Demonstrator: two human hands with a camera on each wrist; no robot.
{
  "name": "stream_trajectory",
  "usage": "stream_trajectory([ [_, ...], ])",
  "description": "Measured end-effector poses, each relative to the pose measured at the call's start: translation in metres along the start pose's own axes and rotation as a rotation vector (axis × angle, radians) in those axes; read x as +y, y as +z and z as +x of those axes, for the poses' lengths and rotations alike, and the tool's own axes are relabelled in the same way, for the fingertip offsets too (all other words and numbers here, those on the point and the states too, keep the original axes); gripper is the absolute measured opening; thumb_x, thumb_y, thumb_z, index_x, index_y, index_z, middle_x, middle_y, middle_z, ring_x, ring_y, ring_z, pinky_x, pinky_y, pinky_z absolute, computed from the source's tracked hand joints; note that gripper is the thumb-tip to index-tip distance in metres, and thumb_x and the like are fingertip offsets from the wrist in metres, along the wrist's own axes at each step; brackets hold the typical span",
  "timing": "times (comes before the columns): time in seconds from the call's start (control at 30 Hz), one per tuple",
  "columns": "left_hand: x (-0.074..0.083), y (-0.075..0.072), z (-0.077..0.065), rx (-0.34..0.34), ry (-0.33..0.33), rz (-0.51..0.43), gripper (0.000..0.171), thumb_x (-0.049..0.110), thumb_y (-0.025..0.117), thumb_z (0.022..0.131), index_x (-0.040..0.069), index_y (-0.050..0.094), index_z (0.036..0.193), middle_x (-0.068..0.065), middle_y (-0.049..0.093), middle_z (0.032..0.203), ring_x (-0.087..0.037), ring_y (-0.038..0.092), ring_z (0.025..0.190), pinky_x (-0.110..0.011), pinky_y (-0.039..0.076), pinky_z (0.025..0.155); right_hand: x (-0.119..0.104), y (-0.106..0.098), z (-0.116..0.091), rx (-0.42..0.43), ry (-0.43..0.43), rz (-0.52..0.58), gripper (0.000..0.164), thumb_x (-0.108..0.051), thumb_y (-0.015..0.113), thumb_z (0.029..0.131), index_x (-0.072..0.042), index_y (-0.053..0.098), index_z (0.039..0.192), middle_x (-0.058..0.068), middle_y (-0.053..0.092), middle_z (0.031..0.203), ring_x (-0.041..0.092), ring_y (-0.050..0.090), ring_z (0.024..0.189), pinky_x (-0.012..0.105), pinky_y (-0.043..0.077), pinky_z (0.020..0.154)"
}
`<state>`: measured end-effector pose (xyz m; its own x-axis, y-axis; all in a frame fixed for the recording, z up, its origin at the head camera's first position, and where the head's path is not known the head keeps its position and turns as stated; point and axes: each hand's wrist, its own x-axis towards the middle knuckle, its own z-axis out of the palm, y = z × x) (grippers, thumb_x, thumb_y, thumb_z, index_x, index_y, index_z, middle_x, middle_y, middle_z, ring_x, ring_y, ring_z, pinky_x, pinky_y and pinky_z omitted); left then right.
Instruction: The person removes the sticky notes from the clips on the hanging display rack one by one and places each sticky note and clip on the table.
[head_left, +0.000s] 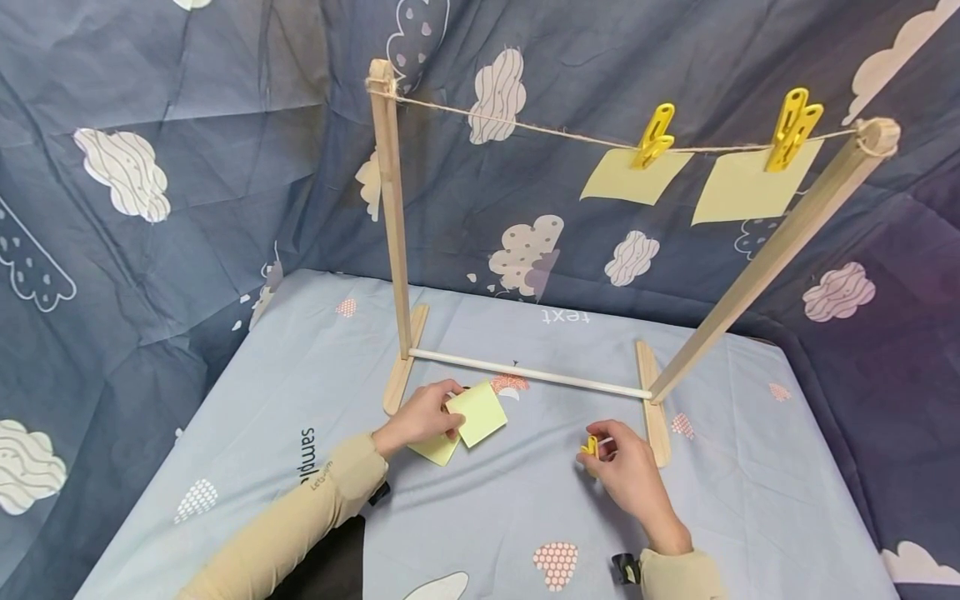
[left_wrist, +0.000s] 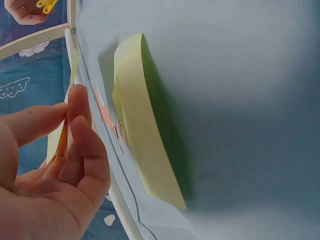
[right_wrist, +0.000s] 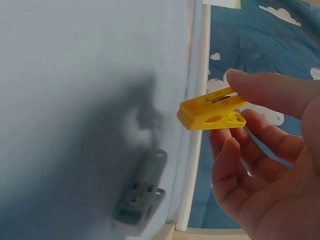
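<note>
My left hand (head_left: pixel 426 412) pinches a pale yellow sticky note (head_left: pixel 482 414) between thumb and fingers, and the left wrist view shows it nearly edge-on. Below that hand a second sticky note (left_wrist: pixel 140 130) lies curled on the cloth, partly hidden by the hand in the head view. At the right, my right hand (head_left: pixel 630 473) holds a yellow clothespin (right_wrist: pixel 212 110) by its handle ends, thumb on one side and fingers on the other. Its jaws point away from the hand. Beneath it, a grey clip (right_wrist: pixel 140 195) shows on the cloth in the right wrist view.
A wooden frame stands behind the hands, with a left post (head_left: pixel 392 217), a right post (head_left: pixel 772 258) and a white bottom rod (head_left: pixel 525 373). Along its string (head_left: pixel 517 123), yellow clothespins (head_left: pixel 654 137) hold two notes (head_left: pixel 637 177). Patterned cloth covers the table (head_left: pixel 247 400).
</note>
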<state>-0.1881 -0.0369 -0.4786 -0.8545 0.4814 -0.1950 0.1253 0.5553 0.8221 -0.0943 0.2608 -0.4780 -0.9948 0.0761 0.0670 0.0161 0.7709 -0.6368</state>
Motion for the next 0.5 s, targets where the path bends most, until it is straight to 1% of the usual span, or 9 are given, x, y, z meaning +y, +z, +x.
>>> stream_trajectory([
  [0.23, -0.001, 0.004, 0.002, 0.002, 0.031, 0.063, 0.036, 0.01, 0.061, 0.082, 0.005, 0.051, 0.116, -0.002, 0.061, 0.07, -0.015, 0.06, 0.049, -0.024, 0.043, 0.045, 0.004, 0.008, -0.003, -0.004, -0.005, -0.099, 0.038, -0.012, 0.076, 0.066, -0.007, 0.061, 0.1, 0.004, 0.06, 0.089, 0.014, 0.055, 0.074, 0.023, 0.042, 0.059],
  [0.33, 0.0, 0.006, 0.003, 0.001, 0.053, 0.095, 0.035, 0.01, 0.06, 0.082, 0.004, 0.051, 0.116, -0.002, 0.061, 0.072, -0.014, 0.059, 0.048, -0.024, 0.043, 0.045, 0.005, 0.011, -0.004, -0.014, 0.0, -0.11, 0.038, -0.013, 0.076, 0.066, -0.007, 0.061, 0.1, 0.004, 0.059, 0.088, 0.014, 0.054, 0.074, 0.024, 0.041, 0.059],
  [0.5, 0.002, 0.009, 0.003, 0.005, 0.055, 0.135, 0.034, 0.01, 0.06, 0.082, 0.005, 0.052, 0.115, -0.003, 0.059, 0.075, -0.011, 0.056, 0.047, -0.024, 0.044, 0.045, 0.005, 0.014, -0.006, -0.02, 0.003, -0.127, 0.039, -0.013, 0.077, 0.065, -0.007, 0.061, 0.099, 0.004, 0.059, 0.087, 0.015, 0.054, 0.074, 0.025, 0.041, 0.06],
])
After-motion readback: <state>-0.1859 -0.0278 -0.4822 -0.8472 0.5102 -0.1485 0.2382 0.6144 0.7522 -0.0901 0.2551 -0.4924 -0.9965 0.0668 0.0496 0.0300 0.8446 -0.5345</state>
